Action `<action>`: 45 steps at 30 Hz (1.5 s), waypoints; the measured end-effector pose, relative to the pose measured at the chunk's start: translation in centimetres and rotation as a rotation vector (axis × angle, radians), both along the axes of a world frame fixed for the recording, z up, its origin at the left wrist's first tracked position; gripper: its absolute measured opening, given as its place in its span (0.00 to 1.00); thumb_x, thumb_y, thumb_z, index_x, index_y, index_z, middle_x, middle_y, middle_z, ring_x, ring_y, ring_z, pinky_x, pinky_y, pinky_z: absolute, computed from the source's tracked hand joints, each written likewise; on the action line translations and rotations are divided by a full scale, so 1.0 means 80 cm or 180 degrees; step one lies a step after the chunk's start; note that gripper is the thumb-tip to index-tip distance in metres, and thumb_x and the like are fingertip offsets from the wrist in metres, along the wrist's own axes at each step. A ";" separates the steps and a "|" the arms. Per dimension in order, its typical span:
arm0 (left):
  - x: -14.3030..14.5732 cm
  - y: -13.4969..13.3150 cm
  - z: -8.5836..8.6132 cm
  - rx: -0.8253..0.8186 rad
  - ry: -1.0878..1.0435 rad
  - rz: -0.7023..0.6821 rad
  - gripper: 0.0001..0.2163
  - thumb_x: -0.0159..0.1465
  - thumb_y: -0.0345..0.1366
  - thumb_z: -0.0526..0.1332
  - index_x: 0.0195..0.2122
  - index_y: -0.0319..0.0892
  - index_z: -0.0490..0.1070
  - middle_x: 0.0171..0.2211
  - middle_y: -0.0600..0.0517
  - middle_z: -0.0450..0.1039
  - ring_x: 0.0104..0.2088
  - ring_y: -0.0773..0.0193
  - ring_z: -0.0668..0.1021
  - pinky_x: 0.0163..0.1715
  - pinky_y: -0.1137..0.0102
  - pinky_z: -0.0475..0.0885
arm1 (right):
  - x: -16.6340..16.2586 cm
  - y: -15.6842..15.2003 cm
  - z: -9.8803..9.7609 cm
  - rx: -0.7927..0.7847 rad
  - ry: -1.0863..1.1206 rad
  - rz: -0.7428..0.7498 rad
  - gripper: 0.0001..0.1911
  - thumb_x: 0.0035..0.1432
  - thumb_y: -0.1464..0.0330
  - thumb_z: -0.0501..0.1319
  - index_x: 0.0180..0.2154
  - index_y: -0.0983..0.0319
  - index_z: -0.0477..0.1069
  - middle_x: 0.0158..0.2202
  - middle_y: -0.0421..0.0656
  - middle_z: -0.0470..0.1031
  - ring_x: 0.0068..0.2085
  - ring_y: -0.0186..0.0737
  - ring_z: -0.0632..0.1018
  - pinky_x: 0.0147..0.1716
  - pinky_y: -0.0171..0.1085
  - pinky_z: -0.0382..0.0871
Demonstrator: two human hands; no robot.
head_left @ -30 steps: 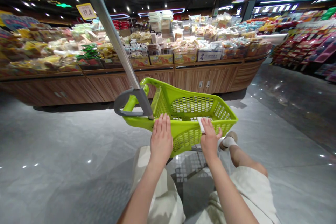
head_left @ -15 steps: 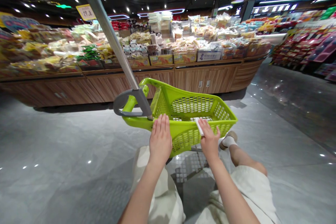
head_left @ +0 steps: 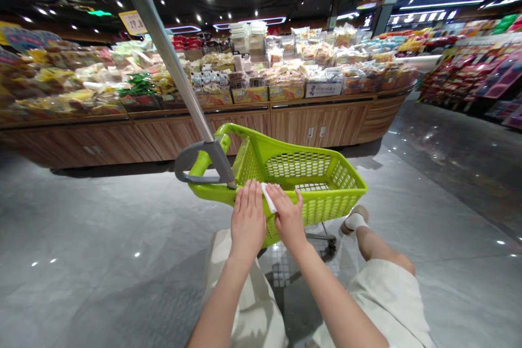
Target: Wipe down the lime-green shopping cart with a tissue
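Note:
In the head view a bright green plastic shopping cart (head_left: 318,204) with latticed sides stands before my knees. My left hand (head_left: 248,220) is closed over its near rim, beside the grey handle bracket; the fingers lie together over the edge and the thumb is hidden. Just to the right, my right hand (head_left: 287,217) presses a folded white wipe (head_left: 268,198) against the same rim. Whether the wipe is paper or cloth I cannot tell. The two hands are almost touching. Inside, the cart's basket shows its bare latticed bottom.
A metal pole (head_left: 167,54) slants up from the grey bracket (head_left: 204,163) at the cart's left end. Behind runs a wooden display counter (head_left: 244,117) heaped with packaged food. My legs straddle the near side of the cart, over a shiny grey tiled floor (head_left: 101,239).
My right hand has slid left along the rim with the white wipe, up close to my left hand. The left hand has stayed in place. A caster under the cart is now uncovered.

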State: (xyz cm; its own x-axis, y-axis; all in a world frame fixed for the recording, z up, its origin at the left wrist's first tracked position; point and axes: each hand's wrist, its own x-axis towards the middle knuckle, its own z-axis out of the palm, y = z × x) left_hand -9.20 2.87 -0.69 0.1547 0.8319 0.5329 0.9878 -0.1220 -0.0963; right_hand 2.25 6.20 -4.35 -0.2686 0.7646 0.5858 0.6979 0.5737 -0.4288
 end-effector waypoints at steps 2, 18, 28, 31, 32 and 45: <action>0.000 -0.001 0.001 -0.0032 -0.0053 -0.0015 0.30 0.61 0.27 0.54 0.65 0.26 0.54 0.66 0.37 0.57 0.67 0.49 0.58 0.67 0.54 0.53 | 0.039 0.006 -0.021 0.0090 -0.0055 -0.0243 0.40 0.50 0.83 0.46 0.64 0.54 0.58 0.62 0.43 0.67 0.64 0.37 0.64 0.64 0.51 0.36; 0.002 0.000 0.000 0.0035 0.0022 0.0083 0.27 0.62 0.28 0.53 0.64 0.26 0.57 0.64 0.35 0.60 0.66 0.48 0.60 0.66 0.53 0.55 | -0.023 0.003 0.023 -0.0193 0.0041 -0.0157 0.36 0.49 0.81 0.51 0.60 0.57 0.65 0.66 0.45 0.61 0.56 0.46 0.67 0.50 0.45 0.55; 0.001 -0.003 0.002 -0.0065 -0.0106 0.0013 0.31 0.60 0.27 0.55 0.65 0.26 0.53 0.65 0.36 0.58 0.67 0.48 0.57 0.67 0.53 0.52 | 0.101 0.011 -0.045 0.0071 -0.0492 -0.1035 0.42 0.48 0.80 0.49 0.65 0.54 0.56 0.64 0.44 0.64 0.65 0.49 0.59 0.58 0.52 0.44; 0.003 -0.002 0.000 -0.0079 -0.0074 0.0063 0.31 0.60 0.27 0.54 0.65 0.25 0.53 0.65 0.36 0.58 0.67 0.48 0.57 0.67 0.53 0.51 | 0.103 0.010 -0.046 0.0018 -0.0407 -0.1603 0.39 0.47 0.79 0.51 0.63 0.56 0.61 0.65 0.47 0.62 0.64 0.54 0.59 0.55 0.54 0.47; 0.003 -0.002 0.000 -0.0070 -0.0066 0.0070 0.30 0.60 0.26 0.54 0.65 0.25 0.53 0.65 0.35 0.58 0.67 0.48 0.57 0.67 0.53 0.51 | 0.091 0.010 -0.040 -0.0007 -0.0325 -0.1639 0.38 0.47 0.78 0.52 0.61 0.58 0.64 0.64 0.50 0.63 0.62 0.56 0.60 0.54 0.54 0.49; -0.001 -0.006 0.002 -0.0013 -0.0090 -0.0015 0.30 0.61 0.28 0.54 0.65 0.27 0.53 0.65 0.36 0.58 0.67 0.48 0.57 0.67 0.52 0.52 | 0.031 0.006 -0.001 0.0092 -0.0312 -0.0032 0.37 0.54 0.81 0.48 0.65 0.54 0.56 0.62 0.43 0.68 0.62 0.40 0.66 0.64 0.53 0.29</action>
State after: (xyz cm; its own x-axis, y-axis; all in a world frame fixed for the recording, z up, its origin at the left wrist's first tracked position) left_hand -9.30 2.37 -0.51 0.1435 0.8334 0.5337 0.9896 -0.1270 -0.0677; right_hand 4.69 6.65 -4.44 -0.3181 0.7509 0.5788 0.7415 0.5775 -0.3416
